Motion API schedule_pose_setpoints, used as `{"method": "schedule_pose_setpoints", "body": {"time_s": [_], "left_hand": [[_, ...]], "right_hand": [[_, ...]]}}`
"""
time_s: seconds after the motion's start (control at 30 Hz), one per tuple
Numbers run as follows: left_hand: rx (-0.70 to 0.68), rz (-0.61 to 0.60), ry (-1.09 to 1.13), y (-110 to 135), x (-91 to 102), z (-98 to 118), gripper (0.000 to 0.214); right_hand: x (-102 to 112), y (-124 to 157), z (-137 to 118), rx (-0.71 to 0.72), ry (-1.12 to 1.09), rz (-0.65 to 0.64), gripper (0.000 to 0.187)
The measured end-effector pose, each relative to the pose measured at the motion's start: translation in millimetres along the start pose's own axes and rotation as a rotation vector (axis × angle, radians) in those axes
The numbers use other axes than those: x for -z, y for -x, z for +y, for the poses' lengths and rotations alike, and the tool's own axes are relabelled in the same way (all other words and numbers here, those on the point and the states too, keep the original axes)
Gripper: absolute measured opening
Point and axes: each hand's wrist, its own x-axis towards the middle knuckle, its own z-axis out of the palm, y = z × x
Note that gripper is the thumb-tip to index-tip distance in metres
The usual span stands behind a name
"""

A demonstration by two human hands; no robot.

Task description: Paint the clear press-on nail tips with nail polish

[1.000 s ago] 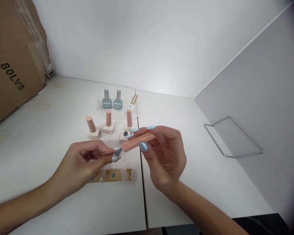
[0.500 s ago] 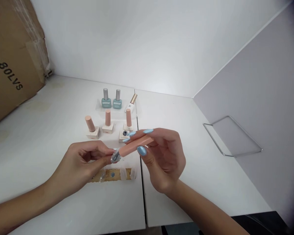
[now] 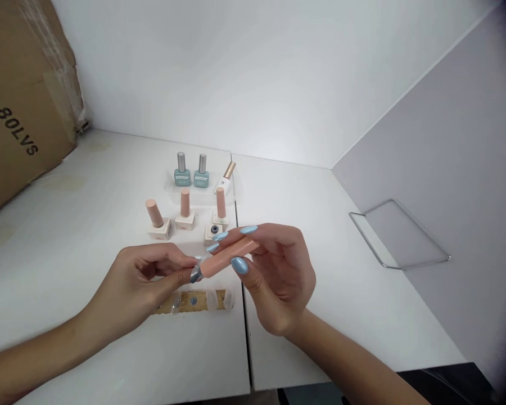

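Note:
Between thumb and fingertips, my left hand [image 3: 141, 281] pinches a nail tip [image 3: 196, 273] that looks clear with dark grey on it. My right hand [image 3: 278, 275] grips the pink cap of a nail polish brush [image 3: 227, 256]. The cap slants down to the left, and its lower end is at the nail tip; the bristles are hidden. Behind my right fingers stands the uncapped polish bottle [image 3: 215, 232], with a dark ring at its neck. Below my hands lies a wooden strip [image 3: 200, 306] bearing several clear or pale nail tips [image 3: 212, 299], partly covered by my left hand.
Pink-capped polish bottles [image 3: 185, 209] stand beyond my hands. Farther back, a clear tray [image 3: 168, 188] holds two teal bottles [image 3: 182, 171] and a tilted white bottle [image 3: 225, 179]. A cardboard box [image 3: 25, 101] occupies the left; a wire frame [image 3: 400, 233] is at right.
My right hand has shifted slightly left and down with the brush cap, whose lower end now covers more of the nail tip. My left hand has stayed nearly still.

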Motion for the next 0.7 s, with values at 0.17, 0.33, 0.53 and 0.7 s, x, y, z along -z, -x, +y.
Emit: {"method": "schedule_pose_setpoints", "body": {"time_s": [0.17, 0.33, 0.53, 0.7], "left_hand": [[-0.013, 0.026, -0.01, 2.8, 1.2, -5.7, 0.018], [-0.03, 0.014, -0.023, 2.0, 1.9, -2.2, 0.015], [-0.034, -0.001, -0.002, 1.7, -0.3, -0.5, 0.017], [-0.041, 0.019, -0.004, 1.4, -0.9, -4.1, 0.014]], "right_hand": [[2.3, -0.3, 0.0, -0.064, 0.081, 0.142, 0.037], [3.2, -0.8, -1.9, -0.026, 0.053, 0.041, 0.037], [1.0, 0.5, 1.0, -0.069, 0.059, 0.07, 0.034], [2.5, 2.8, 0.3, -0.153, 0.117, 0.211, 0.03]]}}
